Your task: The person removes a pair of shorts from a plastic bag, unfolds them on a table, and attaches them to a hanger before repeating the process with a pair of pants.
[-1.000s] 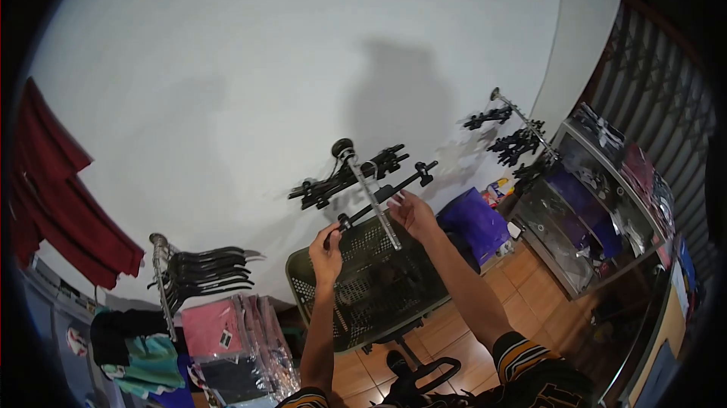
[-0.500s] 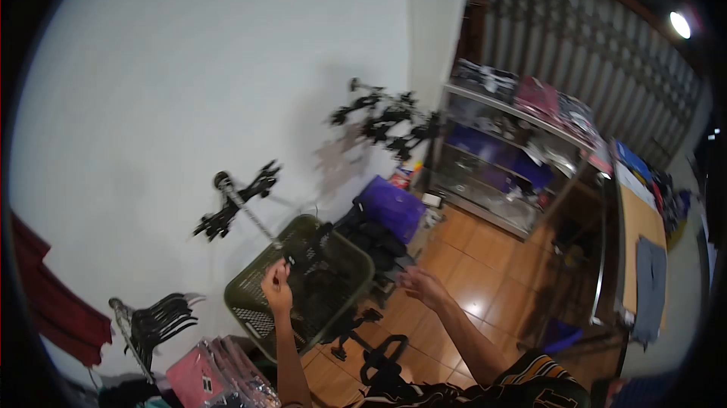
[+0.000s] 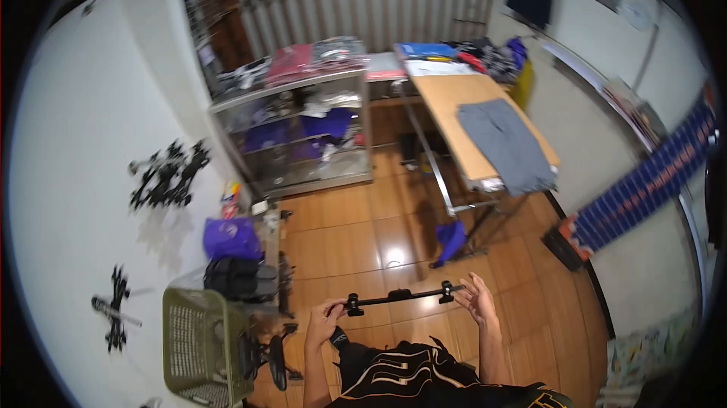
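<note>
Black clip hanger (image 3: 399,295) now clear of the wall rod (image 3: 130,320) left of your grip, hand-borne only: left hand (image 3: 323,322) pinches one end, right hand (image 3: 478,302) open at the other, contact unclear.

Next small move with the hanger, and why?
Probably carry the black clip hanger toward the gray trousers: its clips hold nothing, its ends are at the left hand and right hand, and the trousers lie on the table ahead.
</note>
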### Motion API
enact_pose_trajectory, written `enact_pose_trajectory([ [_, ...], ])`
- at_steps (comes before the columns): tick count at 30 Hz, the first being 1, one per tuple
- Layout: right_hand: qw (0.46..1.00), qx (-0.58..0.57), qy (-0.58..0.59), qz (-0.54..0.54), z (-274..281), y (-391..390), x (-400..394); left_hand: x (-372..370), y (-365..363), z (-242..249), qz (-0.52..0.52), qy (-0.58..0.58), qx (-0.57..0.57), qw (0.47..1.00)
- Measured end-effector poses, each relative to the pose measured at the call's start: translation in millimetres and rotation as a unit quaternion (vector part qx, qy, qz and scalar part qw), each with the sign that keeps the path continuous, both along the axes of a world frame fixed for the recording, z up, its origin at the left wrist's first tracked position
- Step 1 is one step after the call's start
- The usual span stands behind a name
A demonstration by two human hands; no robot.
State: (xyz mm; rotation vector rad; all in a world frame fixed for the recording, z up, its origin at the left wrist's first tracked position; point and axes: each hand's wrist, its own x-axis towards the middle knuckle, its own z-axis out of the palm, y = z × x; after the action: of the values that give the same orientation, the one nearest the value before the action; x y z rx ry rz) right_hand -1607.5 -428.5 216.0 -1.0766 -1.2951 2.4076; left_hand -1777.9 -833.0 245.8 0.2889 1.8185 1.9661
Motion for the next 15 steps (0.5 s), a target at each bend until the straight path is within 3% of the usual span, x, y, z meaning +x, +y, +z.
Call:
enact_pose_trajectory([
  [4, 0.997, 0.018, 0.027, -0.071, 11.8, 36.5, 57.4, -12.2, 108.4, 2.4, -0.167, -0.022, 0.009, 0.986],
  [9, 0.978, 0.044, -0.001, -0.205, 1.9, 64.8, 96.7, -25.9, 208.7, -0.1, -0.261, -0.014, -0.013, 0.965],
  [11, 0.977, 0.083, -0.025, -0.197, -10.4, 80.4, 107.1, -34.4, 242.1, -1.8, -0.284, -0.015, -0.02, 0.958],
  [15, 0.964, 0.154, -0.118, -0.181, 21.5, 115.2, 97.0, -60.3, 310.9, -7.9, -0.315, -0.03, -0.026, 0.948],
])
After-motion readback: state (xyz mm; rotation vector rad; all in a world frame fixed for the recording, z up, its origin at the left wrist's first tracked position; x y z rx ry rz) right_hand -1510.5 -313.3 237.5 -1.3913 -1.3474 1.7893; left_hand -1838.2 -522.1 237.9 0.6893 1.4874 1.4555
